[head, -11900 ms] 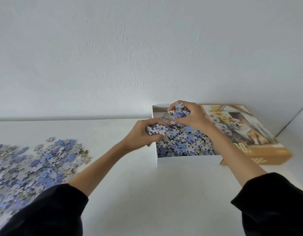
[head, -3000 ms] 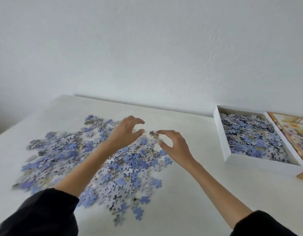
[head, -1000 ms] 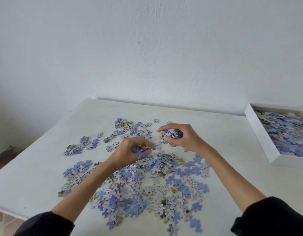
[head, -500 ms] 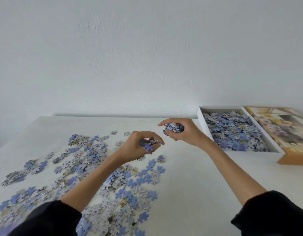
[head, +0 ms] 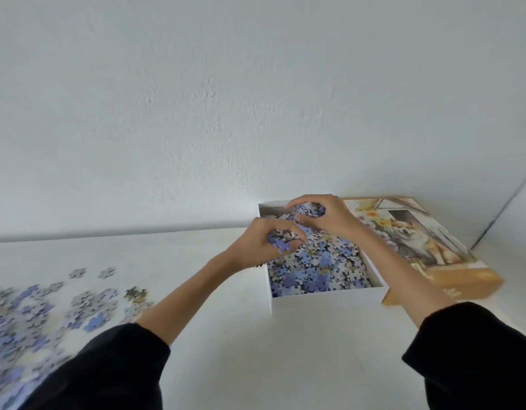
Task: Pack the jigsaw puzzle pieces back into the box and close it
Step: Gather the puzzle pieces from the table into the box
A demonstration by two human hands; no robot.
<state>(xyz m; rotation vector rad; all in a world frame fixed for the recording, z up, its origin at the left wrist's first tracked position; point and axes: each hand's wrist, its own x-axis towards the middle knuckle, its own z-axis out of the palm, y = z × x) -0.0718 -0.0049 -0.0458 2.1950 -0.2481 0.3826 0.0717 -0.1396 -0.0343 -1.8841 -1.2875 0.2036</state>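
Left hand [head: 263, 242] and right hand [head: 323, 216] each clutching knobbly cardboard puzzle pieces [head: 281, 243] over open white box [head: 326, 300]; printed lid [head: 450, 279] alongside

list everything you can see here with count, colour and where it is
box: one, white, open, right of centre on the table, partly filled with pieces
lid: one, tan-sided with a dog picture, right of the box, touching it
loose puzzle pieces: many, blue, grey and white, spread at the left
table: one, white, against the wall
wall: white, behind
left hand: over the box's left edge, clutching pieces
right hand: over the box's far end, clutching pieces
sleeves: two, black, bottom corners
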